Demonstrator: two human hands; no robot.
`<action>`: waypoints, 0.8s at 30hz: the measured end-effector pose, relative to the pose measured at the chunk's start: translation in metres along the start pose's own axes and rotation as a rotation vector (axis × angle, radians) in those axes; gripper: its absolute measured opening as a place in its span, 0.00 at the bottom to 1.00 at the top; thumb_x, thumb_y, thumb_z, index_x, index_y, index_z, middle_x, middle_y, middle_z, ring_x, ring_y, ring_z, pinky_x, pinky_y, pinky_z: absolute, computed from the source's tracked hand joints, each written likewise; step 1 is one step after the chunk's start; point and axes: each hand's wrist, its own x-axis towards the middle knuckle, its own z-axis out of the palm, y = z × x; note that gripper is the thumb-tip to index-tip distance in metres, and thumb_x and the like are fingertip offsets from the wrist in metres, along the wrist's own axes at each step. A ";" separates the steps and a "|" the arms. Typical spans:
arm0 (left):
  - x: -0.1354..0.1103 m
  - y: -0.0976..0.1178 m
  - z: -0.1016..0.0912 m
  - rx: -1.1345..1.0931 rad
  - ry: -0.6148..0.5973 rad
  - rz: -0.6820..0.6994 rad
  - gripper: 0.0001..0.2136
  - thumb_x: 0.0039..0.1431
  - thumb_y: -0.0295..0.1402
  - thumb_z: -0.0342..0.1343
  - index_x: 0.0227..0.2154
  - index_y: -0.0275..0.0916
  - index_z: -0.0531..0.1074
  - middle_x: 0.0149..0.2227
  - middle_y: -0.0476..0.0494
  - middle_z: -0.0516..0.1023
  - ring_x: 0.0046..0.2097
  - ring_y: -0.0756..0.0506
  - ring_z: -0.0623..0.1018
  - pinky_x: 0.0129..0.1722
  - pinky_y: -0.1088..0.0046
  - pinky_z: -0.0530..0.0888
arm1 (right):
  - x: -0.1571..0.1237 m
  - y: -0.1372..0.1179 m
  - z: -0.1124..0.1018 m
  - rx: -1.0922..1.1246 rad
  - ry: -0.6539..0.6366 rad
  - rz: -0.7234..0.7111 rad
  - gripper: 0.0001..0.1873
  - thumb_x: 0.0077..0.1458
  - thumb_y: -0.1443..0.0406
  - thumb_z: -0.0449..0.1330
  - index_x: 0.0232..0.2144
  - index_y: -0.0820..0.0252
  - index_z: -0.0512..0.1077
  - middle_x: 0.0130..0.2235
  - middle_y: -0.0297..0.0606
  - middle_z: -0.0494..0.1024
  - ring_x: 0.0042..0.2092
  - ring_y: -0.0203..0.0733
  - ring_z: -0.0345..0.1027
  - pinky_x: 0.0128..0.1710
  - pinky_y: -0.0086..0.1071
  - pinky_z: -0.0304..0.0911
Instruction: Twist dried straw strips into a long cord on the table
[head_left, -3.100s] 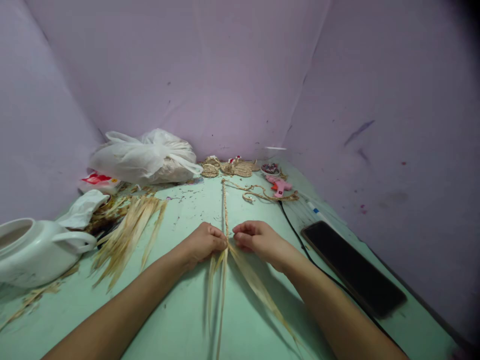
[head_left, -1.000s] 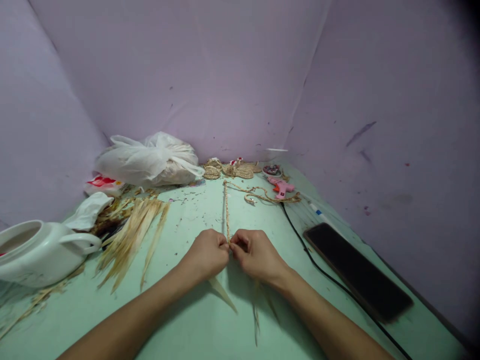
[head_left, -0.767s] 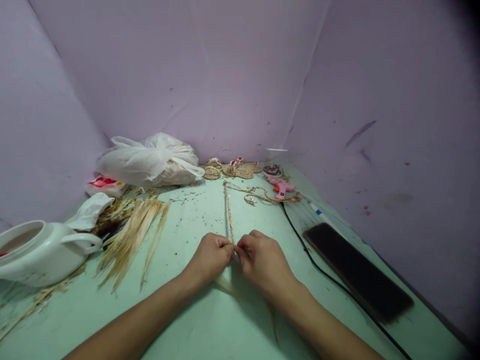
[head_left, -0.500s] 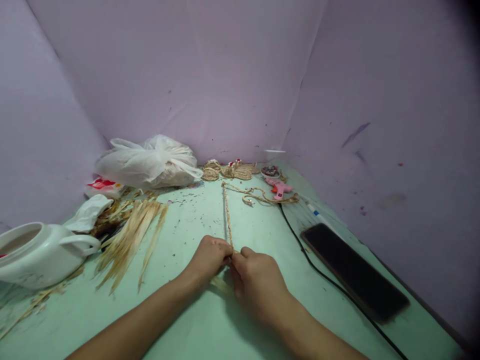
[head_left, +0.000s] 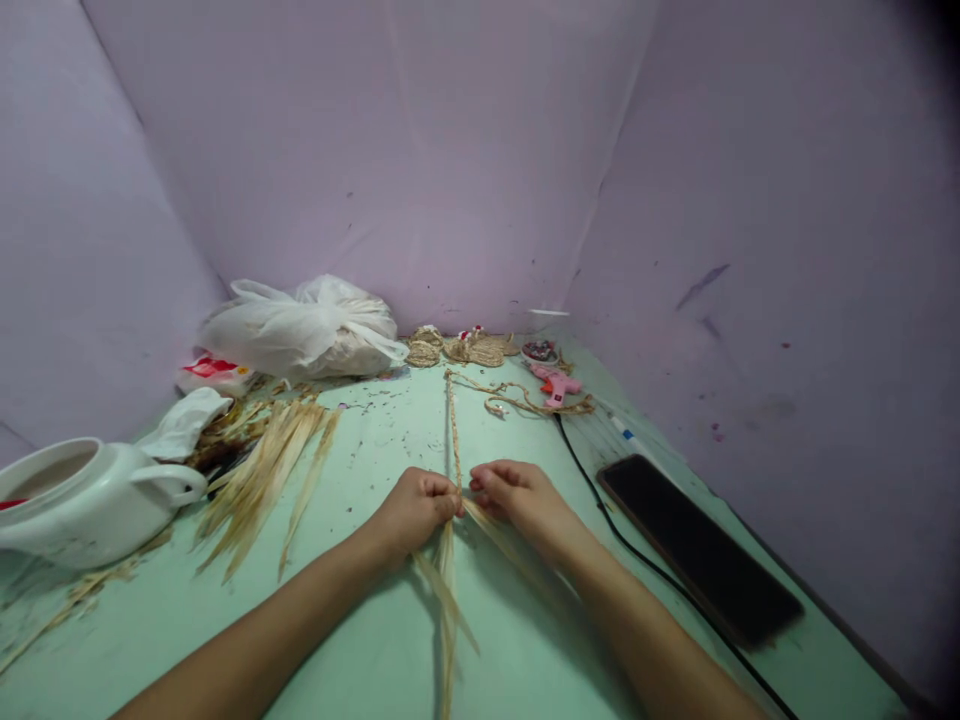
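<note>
A thin braid of dried straw (head_left: 454, 430) runs across the green table (head_left: 375, 650) from the far side towards me. My left hand (head_left: 415, 508) is closed and pinches the braid's near end together with loose strands (head_left: 448, 600) that trail towards me. Just to its right, my right hand (head_left: 514, 493) is closed on another flat strand that slants down to the right. The two hands sit a finger's width apart at the braid's end.
A white pot with a handle (head_left: 82, 495) stands at the left, beside a pile of dried straw strips (head_left: 259, 470). A white plastic bag (head_left: 300, 328), coiled straw pieces (head_left: 465, 348) and a pink glue gun (head_left: 555, 382) lie at the back. A dark phone (head_left: 697, 548) and a black cable (head_left: 600, 500) lie at the right.
My hands were pressed together over the braid's end with the right hand crossing over; now they have parted slightly and the strands fan out below them again.
</note>
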 end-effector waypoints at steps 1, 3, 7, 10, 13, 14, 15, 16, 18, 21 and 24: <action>0.000 -0.001 0.000 -0.011 -0.012 0.012 0.07 0.36 0.33 0.51 0.13 0.35 0.62 0.11 0.56 0.55 0.17 0.57 0.51 0.18 0.78 0.48 | 0.002 0.003 0.006 0.050 -0.069 0.065 0.09 0.45 0.63 0.52 0.24 0.64 0.67 0.21 0.34 0.68 0.21 0.32 0.60 0.22 0.27 0.55; 0.000 -0.002 0.000 -0.020 -0.021 0.023 0.08 0.37 0.34 0.51 0.12 0.35 0.61 0.11 0.56 0.55 0.17 0.57 0.51 0.19 0.78 0.48 | 0.002 0.009 0.015 0.048 -0.125 0.103 0.06 0.43 0.66 0.52 0.23 0.63 0.66 0.17 0.30 0.64 0.18 0.29 0.54 0.19 0.25 0.51; 0.002 -0.006 -0.002 0.098 0.010 0.029 0.08 0.37 0.34 0.50 0.12 0.36 0.58 0.12 0.57 0.50 0.18 0.56 0.48 0.19 0.78 0.46 | 0.004 0.018 0.021 -0.136 -0.029 -0.065 0.04 0.40 0.69 0.53 0.18 0.64 0.66 0.17 0.29 0.63 0.20 0.28 0.50 0.20 0.24 0.47; 0.005 -0.010 -0.005 0.246 0.009 0.052 0.08 0.39 0.33 0.47 0.12 0.37 0.58 0.13 0.56 0.49 0.18 0.56 0.49 0.19 0.77 0.46 | 0.007 0.022 0.018 -0.157 -0.017 -0.101 0.05 0.39 0.68 0.53 0.16 0.63 0.65 0.16 0.29 0.63 0.19 0.28 0.50 0.19 0.24 0.46; 0.004 -0.009 -0.008 0.436 0.008 0.082 0.10 0.42 0.32 0.46 0.11 0.38 0.55 0.13 0.55 0.48 0.19 0.55 0.50 0.20 0.76 0.47 | 0.008 0.025 0.017 -0.124 -0.004 -0.086 0.04 0.38 0.68 0.53 0.15 0.62 0.63 0.14 0.27 0.60 0.17 0.27 0.47 0.18 0.24 0.43; 0.002 -0.007 -0.009 0.509 0.020 0.087 0.11 0.42 0.32 0.46 0.10 0.38 0.54 0.13 0.55 0.48 0.18 0.55 0.51 0.20 0.76 0.47 | 0.008 0.025 0.018 -0.117 0.005 -0.076 0.04 0.37 0.68 0.53 0.15 0.62 0.62 0.14 0.26 0.60 0.17 0.27 0.47 0.17 0.24 0.43; -0.001 -0.003 -0.010 0.586 0.050 0.090 0.12 0.43 0.32 0.46 0.10 0.38 0.55 0.13 0.54 0.48 0.18 0.54 0.52 0.20 0.76 0.48 | 0.008 0.024 0.019 -0.113 0.009 -0.066 0.04 0.37 0.68 0.53 0.15 0.62 0.62 0.14 0.26 0.59 0.17 0.27 0.47 0.17 0.24 0.43; -0.005 0.001 -0.010 0.664 0.096 0.093 0.12 0.43 0.32 0.47 0.09 0.37 0.56 0.12 0.54 0.50 0.18 0.54 0.53 0.21 0.76 0.49 | 0.007 0.024 0.020 -0.110 0.009 -0.056 0.04 0.37 0.68 0.53 0.15 0.62 0.61 0.13 0.26 0.60 0.17 0.27 0.48 0.17 0.24 0.44; -0.015 0.011 -0.008 0.820 0.200 0.098 0.12 0.44 0.33 0.48 0.10 0.37 0.60 0.12 0.51 0.55 0.19 0.53 0.57 0.22 0.75 0.50 | 0.006 0.022 0.022 -0.089 0.002 -0.041 0.04 0.38 0.69 0.52 0.15 0.62 0.62 0.13 0.27 0.62 0.17 0.28 0.51 0.18 0.24 0.45; -0.031 0.020 0.004 1.026 0.247 0.103 0.12 0.47 0.33 0.45 0.16 0.37 0.69 0.18 0.43 0.68 0.23 0.48 0.66 0.25 0.74 0.55 | 0.003 0.022 0.026 -0.013 -0.008 -0.047 0.03 0.39 0.69 0.51 0.18 0.63 0.64 0.15 0.29 0.66 0.19 0.29 0.56 0.19 0.24 0.48; -0.041 0.016 0.023 1.120 0.196 0.104 0.12 0.47 0.30 0.44 0.26 0.35 0.73 0.26 0.35 0.73 0.29 0.42 0.71 0.29 0.70 0.60 | 0.001 0.022 0.030 0.049 0.030 -0.061 0.02 0.38 0.70 0.51 0.18 0.63 0.63 0.16 0.29 0.66 0.19 0.30 0.57 0.20 0.24 0.49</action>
